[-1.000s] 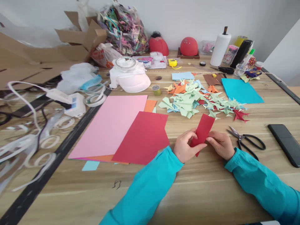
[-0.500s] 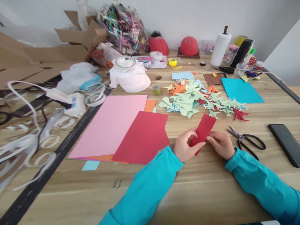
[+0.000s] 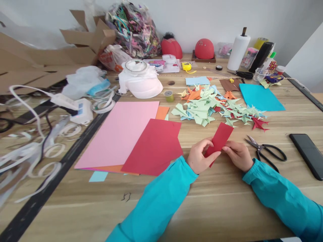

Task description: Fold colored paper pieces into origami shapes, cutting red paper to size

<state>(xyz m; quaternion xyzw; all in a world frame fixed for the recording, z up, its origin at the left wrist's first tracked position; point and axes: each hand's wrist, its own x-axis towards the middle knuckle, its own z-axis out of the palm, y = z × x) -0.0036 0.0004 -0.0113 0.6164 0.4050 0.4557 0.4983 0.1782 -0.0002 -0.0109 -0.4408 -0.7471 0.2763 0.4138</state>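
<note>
A narrow strip of red paper is held tilted between my two hands, above the wooden table. My left hand grips its lower left part, thumb in front and fingers on the far side. At its right edge my right hand pinches the paper between thumb and forefinger. Just beyond lies a pile of folded paper pieces, mostly pale green with some orange, blue and red. To the left, a larger red sheet overlaps a pink sheet.
Black-handled scissors and a phone lie to the right. A turquoise sheet is behind the pile. At the left are a white power strip, curled white strips and an open cardboard box.
Hardly anything differs. The view has shifted very slightly, and both hands keep the same hold on the red paper strip.
</note>
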